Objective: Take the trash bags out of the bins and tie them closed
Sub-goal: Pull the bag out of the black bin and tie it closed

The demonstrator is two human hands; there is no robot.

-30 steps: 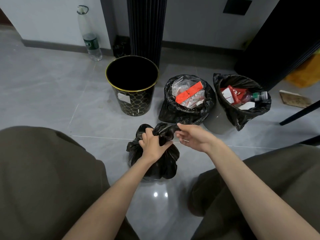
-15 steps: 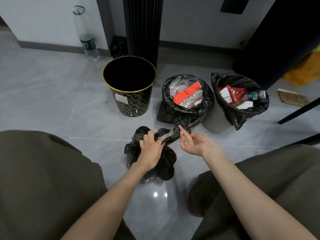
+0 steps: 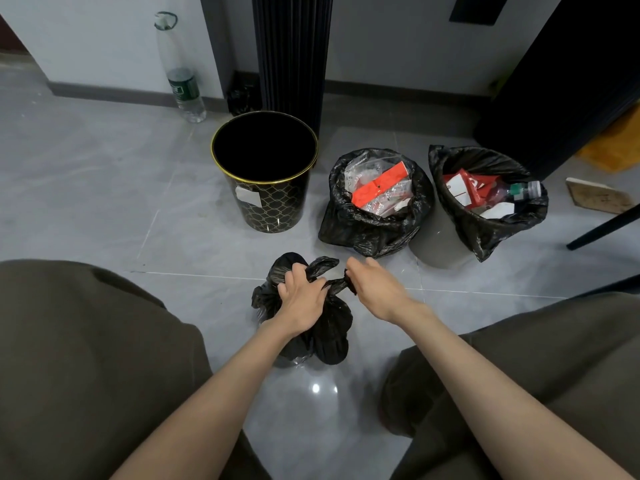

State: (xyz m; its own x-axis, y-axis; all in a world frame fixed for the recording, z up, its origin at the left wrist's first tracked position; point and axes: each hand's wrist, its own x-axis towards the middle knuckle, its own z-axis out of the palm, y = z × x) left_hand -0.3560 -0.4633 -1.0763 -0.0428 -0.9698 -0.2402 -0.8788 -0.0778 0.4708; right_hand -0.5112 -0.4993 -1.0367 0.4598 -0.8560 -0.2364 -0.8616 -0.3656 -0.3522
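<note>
**Right hand turns over onto the bag's tail**

Since half a second ago the right hand (image 3: 377,289) has rolled from palm-up to palm-down, and its curled fingers now pinch one twisted tail of the trash bag (image 3: 329,327). The left hand (image 3: 301,299) grips the bag's gathered neck and the other tail, fingers wrapped tight. Both tails are pulled apart across the top.

That bag sits on the floor (image 3: 104,188) between the person's knees, out of any bin.

Three bags show in all. The second bag (image 3: 367,230) stands open beyond the hands, with red and clear packaging inside; whether a bin is under it I cannot tell. The third bag (image 3: 485,233) lines the grey bin (image 3: 440,244) just to its right, open and holding red cartons and one bottle.

Two bins can be counted: the grey one and the black-and-gold bin (image 3: 273,209), unlined, to the left of the second bag.

One plastic bottle (image 3: 180,77) stands at the floor's far edge against the wall.
</note>
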